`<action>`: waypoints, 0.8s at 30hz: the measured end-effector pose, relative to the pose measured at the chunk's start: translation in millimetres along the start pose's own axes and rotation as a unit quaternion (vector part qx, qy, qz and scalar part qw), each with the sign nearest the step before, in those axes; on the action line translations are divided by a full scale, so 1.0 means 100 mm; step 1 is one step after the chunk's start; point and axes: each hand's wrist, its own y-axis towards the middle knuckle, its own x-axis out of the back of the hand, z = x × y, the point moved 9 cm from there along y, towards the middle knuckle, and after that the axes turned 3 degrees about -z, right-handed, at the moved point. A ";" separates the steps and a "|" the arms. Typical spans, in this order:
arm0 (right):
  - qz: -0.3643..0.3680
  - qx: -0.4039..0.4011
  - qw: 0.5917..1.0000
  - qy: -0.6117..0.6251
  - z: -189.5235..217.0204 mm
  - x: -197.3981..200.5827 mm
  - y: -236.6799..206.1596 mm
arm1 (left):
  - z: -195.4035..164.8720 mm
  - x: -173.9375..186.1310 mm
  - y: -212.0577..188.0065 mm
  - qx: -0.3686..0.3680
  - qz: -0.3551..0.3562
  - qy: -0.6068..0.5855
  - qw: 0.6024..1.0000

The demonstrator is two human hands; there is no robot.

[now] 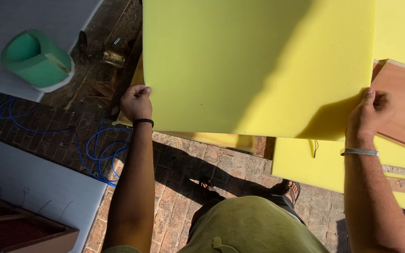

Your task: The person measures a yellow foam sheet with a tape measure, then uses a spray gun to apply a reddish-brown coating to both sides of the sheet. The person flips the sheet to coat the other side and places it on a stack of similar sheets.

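One large yellow foam sheet (258,65) fills upper centre of frame, held flat, long axis left-right across frame. Left hand (136,103) grips its lower left edge; right hand (370,112) pinches lower right corner. More yellow foam (305,164) beneath. One green roll (36,58) upper left, one blue hose (94,150) at left, one wooden board (404,103) at right.

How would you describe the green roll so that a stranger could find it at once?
Start at the big yellow foam sheet held by both hands, then look far left to the white sheet. The green roll lies there, the only green, curled thing.
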 end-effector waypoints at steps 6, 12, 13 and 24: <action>-0.044 -0.009 0.994 -0.097 0.13 -0.36 -0.75 | 0.61 0.20 0.55 -0.010 0.011 -0.005 1.000; -0.039 -0.004 0.993 -0.113 0.18 -0.57 -0.89 | 0.92 0.06 0.96 0.026 0.057 -0.027 0.998; -0.036 -0.009 0.991 -0.126 0.17 -0.61 -0.87 | 0.94 0.02 1.00 0.022 0.062 -0.024 0.998; -0.021 -0.029 0.992 -0.124 -0.08 -1.20 -1.28 | 1.44 -0.19 1.57 0.061 0.205 0.008 0.977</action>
